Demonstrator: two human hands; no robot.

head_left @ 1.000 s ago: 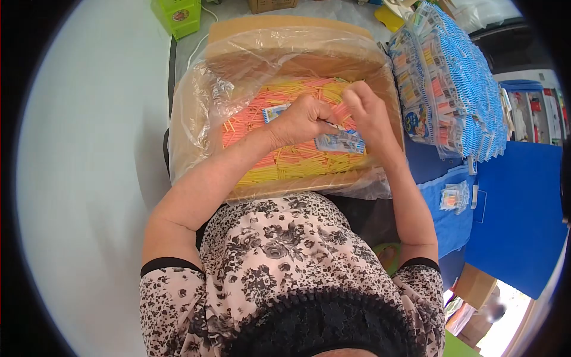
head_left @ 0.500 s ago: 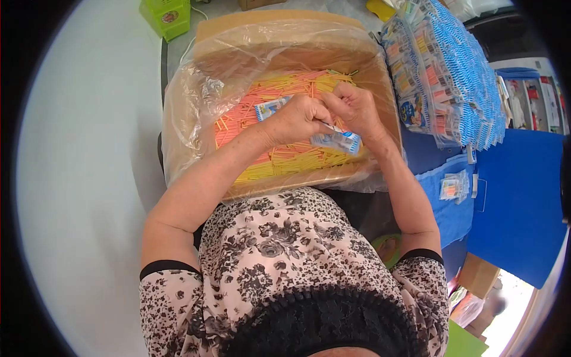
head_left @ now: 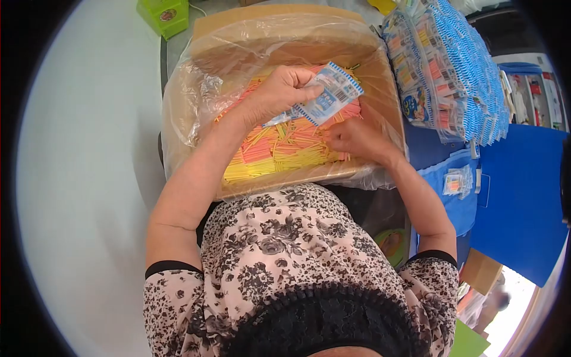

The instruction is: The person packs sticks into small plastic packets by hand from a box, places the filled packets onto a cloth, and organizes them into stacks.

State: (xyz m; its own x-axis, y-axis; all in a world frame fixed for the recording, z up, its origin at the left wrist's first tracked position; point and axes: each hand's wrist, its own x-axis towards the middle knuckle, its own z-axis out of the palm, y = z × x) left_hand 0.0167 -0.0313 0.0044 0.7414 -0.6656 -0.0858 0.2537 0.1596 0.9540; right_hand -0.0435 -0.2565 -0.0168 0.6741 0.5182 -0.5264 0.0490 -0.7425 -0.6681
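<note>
My left hand (head_left: 286, 89) pinches a flat clear plastic packet (head_left: 334, 94) with blue-and-white striped edges and a barcode, held above the box. Part of another blue-and-white packet (head_left: 281, 118) shows beneath that hand, lying over the sticks. Thin pink and yellow sticks (head_left: 253, 169) fill the bottom of a cardboard box (head_left: 205, 33) lined with clear plastic. Down among the sticks, at the box's right side, is my right hand (head_left: 360, 140). Its fingers are curled together, and whatever lies between them is hidden.
A tall pile of filled blue-and-white packets (head_left: 458, 77) stands to the right of the box. Several small packets (head_left: 457, 183) lie on a blue cloth (head_left: 440, 172) nearer me. A green plastic container (head_left: 165, 16) is at the back left, by the white wall (head_left: 83, 178).
My hands, together at the packet before, have parted. The left has lifted the packet up and turned its printed face toward me; the right has let go and dropped to the sticks.
</note>
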